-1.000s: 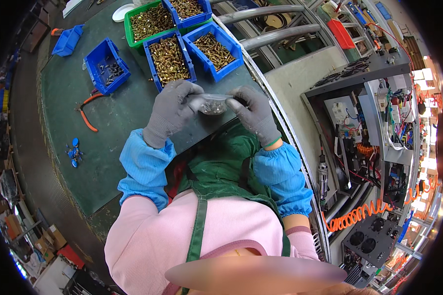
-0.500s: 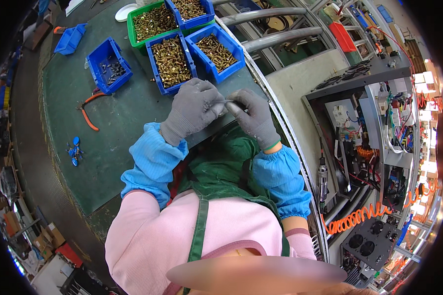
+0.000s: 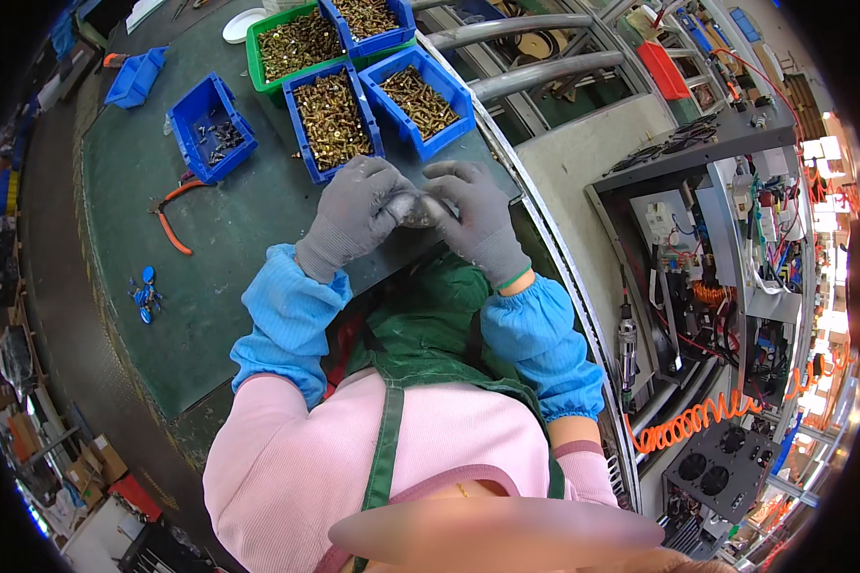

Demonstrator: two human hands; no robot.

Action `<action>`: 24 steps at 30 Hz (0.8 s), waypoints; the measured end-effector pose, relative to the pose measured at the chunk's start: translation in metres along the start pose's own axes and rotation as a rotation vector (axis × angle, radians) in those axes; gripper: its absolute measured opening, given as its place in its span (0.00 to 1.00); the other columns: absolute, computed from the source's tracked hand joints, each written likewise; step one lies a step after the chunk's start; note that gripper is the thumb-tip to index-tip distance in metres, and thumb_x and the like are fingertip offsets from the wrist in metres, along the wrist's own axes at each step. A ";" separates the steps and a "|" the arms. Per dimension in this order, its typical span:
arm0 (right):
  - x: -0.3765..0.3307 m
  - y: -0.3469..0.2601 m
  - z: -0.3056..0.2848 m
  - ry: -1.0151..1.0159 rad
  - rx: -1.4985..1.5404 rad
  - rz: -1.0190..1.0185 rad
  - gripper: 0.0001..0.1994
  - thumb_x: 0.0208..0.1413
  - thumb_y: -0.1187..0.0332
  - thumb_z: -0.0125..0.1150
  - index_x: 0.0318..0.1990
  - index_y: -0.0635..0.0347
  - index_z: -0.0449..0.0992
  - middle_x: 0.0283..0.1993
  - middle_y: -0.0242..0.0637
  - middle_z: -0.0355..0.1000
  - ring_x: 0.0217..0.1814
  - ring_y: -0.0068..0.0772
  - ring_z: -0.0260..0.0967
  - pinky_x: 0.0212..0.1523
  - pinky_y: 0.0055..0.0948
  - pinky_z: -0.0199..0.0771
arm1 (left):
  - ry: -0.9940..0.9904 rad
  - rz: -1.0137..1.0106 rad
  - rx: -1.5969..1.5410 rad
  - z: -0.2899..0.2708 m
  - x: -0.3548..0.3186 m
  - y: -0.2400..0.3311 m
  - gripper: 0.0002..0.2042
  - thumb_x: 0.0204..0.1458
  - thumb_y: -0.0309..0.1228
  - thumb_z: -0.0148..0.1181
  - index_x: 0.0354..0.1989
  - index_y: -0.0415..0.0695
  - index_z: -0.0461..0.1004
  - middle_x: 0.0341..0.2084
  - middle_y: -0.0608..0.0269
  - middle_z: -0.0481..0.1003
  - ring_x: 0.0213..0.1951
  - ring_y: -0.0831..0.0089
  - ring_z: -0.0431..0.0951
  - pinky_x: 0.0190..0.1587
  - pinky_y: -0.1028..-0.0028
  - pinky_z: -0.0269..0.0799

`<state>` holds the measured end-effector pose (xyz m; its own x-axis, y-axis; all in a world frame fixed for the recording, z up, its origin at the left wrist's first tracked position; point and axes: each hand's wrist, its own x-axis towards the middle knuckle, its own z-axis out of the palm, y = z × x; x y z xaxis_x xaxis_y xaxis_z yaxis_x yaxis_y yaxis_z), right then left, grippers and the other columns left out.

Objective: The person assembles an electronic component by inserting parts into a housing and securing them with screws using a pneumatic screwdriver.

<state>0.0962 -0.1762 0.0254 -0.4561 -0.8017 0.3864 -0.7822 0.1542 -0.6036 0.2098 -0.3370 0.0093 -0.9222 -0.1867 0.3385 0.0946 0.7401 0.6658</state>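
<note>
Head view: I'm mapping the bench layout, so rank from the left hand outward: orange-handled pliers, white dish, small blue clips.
From the left hand:
1. Orange-handled pliers, to its left.
2. Small blue clips, farther left, near the table edge.
3. White dish, far end beside the green bin.

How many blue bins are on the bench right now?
5: three blue bins of brass screws ahead of the hands, one with dark parts left, one far left.

Bench, green mat (image 3: 229, 248). L hand (image 3: 354, 205) & R hand (image 3: 478, 215), grey gloves, blue sleeve covers, both closed on small clear bag (image 3: 413, 205) held between them, just above mat edge. Blue bins w/ brass screws (image 3: 333, 116), (image 3: 420, 98) just behind hands; green bin (image 3: 291, 43) further back. Blue bin w/ dark parts (image 3: 210, 138) to left. Orange-handled pliers (image 3: 170, 215) lying on mat, well apart from hands.
</note>
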 end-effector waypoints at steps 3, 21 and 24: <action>-0.001 0.004 0.003 -0.004 -0.015 0.011 0.07 0.46 0.70 0.61 0.35 0.58 0.77 0.42 0.37 0.73 0.47 0.43 0.68 0.45 0.38 0.70 | 0.047 -0.055 -0.030 -0.003 -0.004 -0.001 0.09 0.46 0.32 0.61 0.36 0.44 0.76 0.33 0.57 0.73 0.41 0.58 0.72 0.44 0.64 0.69; -0.004 -0.003 0.004 0.014 0.065 0.123 0.07 0.47 0.68 0.61 0.34 0.58 0.77 0.38 0.39 0.73 0.43 0.45 0.68 0.44 0.39 0.69 | 0.104 -0.076 -0.136 0.008 -0.008 0.000 0.08 0.48 0.31 0.60 0.36 0.44 0.76 0.32 0.57 0.74 0.39 0.56 0.73 0.43 0.64 0.70; -0.010 0.014 0.001 0.046 0.155 0.166 0.06 0.48 0.69 0.60 0.33 0.58 0.75 0.38 0.40 0.72 0.42 0.46 0.68 0.43 0.40 0.69 | 0.122 -0.091 -0.137 0.011 -0.007 -0.001 0.08 0.49 0.31 0.60 0.35 0.42 0.75 0.32 0.57 0.73 0.38 0.58 0.74 0.41 0.66 0.70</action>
<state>0.0900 -0.1667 0.0120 -0.5948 -0.7451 0.3017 -0.6219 0.1887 -0.7600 0.2122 -0.3290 -0.0014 -0.8780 -0.3312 0.3455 0.0709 0.6238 0.7783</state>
